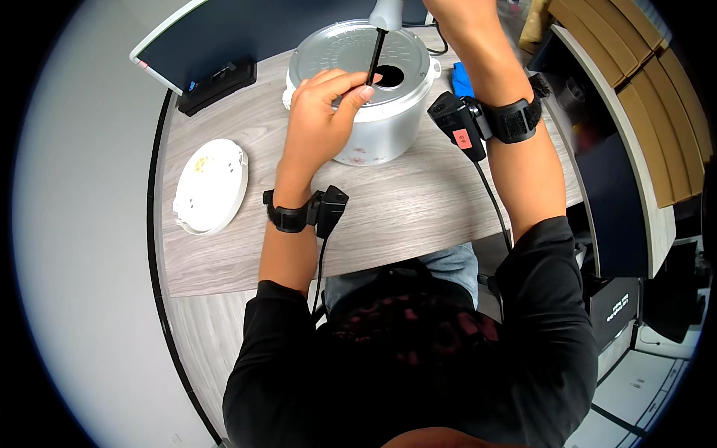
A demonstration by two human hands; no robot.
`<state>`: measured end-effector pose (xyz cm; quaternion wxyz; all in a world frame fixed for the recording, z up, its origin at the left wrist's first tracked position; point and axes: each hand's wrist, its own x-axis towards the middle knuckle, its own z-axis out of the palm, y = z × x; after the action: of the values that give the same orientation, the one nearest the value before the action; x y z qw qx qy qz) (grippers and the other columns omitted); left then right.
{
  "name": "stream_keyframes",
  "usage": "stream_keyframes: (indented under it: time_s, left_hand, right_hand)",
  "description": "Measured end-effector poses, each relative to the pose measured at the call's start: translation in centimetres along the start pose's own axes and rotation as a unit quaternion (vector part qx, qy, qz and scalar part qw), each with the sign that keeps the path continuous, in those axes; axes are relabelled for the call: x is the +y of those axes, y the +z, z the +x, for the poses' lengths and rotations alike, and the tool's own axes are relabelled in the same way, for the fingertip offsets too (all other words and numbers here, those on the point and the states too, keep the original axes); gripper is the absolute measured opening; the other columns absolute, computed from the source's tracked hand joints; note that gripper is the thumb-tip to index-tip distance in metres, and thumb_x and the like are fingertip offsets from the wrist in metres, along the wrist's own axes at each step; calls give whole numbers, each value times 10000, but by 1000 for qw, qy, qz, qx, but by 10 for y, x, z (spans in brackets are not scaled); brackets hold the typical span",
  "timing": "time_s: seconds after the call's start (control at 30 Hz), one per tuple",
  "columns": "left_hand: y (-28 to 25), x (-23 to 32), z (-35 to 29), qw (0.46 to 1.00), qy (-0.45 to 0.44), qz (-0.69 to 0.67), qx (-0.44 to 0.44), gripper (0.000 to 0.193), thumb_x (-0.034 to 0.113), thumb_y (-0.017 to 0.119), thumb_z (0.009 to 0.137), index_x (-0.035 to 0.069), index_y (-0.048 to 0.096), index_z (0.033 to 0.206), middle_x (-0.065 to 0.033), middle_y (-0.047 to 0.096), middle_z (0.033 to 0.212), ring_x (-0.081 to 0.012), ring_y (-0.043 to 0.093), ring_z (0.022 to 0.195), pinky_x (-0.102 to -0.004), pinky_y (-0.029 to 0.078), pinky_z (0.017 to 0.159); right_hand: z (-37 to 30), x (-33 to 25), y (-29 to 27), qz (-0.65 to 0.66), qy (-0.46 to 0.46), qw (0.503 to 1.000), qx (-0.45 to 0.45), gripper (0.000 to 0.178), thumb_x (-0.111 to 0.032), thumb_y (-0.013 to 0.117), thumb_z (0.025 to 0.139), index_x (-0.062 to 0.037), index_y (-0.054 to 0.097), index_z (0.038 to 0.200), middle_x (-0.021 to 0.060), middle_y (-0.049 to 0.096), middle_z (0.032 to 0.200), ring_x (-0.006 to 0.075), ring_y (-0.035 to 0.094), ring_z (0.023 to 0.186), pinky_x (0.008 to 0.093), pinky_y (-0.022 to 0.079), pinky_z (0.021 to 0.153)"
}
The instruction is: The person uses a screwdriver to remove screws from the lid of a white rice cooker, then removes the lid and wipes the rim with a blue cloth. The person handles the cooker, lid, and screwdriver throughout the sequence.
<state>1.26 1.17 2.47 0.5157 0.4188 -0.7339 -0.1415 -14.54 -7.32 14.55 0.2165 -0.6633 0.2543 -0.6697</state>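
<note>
A worker's left hand [321, 112] pinches a slim black shaft [378, 52] between thumb and forefinger over a silver pot [385, 138] on a wood-grain desk [388, 216]. The shaft slants down from a pale grey tool [386, 13], cropped by the upper edge of the view, toward the metal disc [336, 52] topping the pot. Its lower end sits just beside the round dark hole [389, 76] in that disc; the fingertips hide the point, so whether it touches metal cannot be told. Only the near part of the right hand [464, 22] shows, high beyond the pot; its fingers are out of view and its grip cannot be told.

The step in hand looks to be the placing of the shaft at a spot near the rim of the hole. By that reading, the next move calls for a light, steady pinch from the left hand as a guide, with any push or turn coming from the tool end. A slip into the hole would be the likeliest trouble.

To the left, apart from the pot, a white cover [216, 187] lies on the desk. A blue item [461, 81] shows to the pot's right.
</note>
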Motion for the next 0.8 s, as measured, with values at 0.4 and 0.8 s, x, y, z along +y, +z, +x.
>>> stream_keyframes:
  time_s: [0.4, 0.8]
  left_hand:
    - [1, -1, -3, 999, -4, 10, 31, 106, 112, 726, 844, 56, 774, 921, -56, 712, 753, -170, 615, 700, -322, 432, 701]
    - [0, 4, -1, 999, -32, 11, 7, 98, 82, 721, 861, 10, 742, 925, -76, 722, 851, -151, 630, 776, -300, 492, 717]
  right_hand:
    - [-21, -22, -7, 52, 64, 986, -144, 234, -213, 735, 915, -2, 636, 892, -20, 597, 729, 36, 522, 631, 212, 415, 538]
    - [-55, 16, 10, 63, 20, 993, -95, 459, -304, 923, 709, 13, 667, 921, 0, 616, 750, 52, 539, 675, 210, 487, 639]
